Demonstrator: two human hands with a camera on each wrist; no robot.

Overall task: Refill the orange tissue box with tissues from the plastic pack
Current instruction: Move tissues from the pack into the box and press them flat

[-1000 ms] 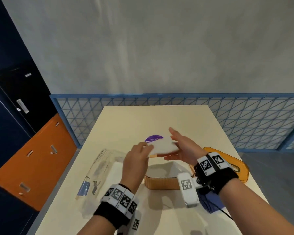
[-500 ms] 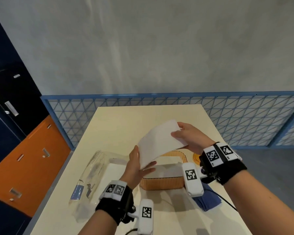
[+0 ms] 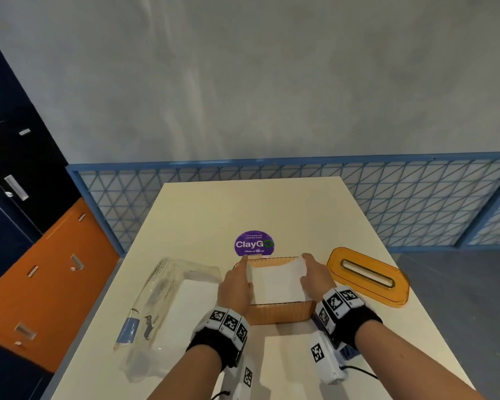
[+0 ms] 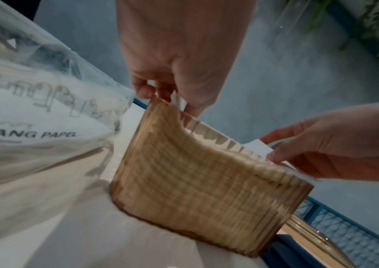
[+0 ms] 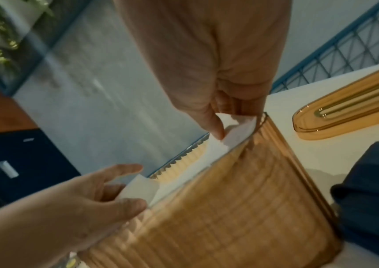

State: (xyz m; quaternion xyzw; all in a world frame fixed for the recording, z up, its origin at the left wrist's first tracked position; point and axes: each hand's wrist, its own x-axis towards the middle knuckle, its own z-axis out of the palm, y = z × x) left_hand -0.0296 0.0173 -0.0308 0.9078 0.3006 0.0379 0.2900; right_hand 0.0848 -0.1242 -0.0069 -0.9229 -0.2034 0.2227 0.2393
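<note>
The orange ribbed tissue box (image 3: 280,314) stands lidless at the table's middle. A white stack of tissues (image 3: 274,281) lies in its open top. My left hand (image 3: 247,272) pinches the stack's left end at the box rim, and my right hand (image 3: 305,264) pinches the right end. In the right wrist view, the right thumb and fingers hold a tissue corner (image 5: 236,130), while the left hand (image 5: 135,192) grips the other end. The plastic pack (image 3: 168,298), still holding white tissues, lies left of the box.
The orange slotted lid (image 3: 367,277) lies flat to the right of the box. A purple round sticker (image 3: 254,243) is on the table behind it. A dark blue cloth (image 5: 371,190) sits near my right wrist. A blue mesh railing (image 3: 416,203) borders the table's far end.
Both hands held the tissue stack up in the air, bent between them; they have now lowered it into the open orange box.
</note>
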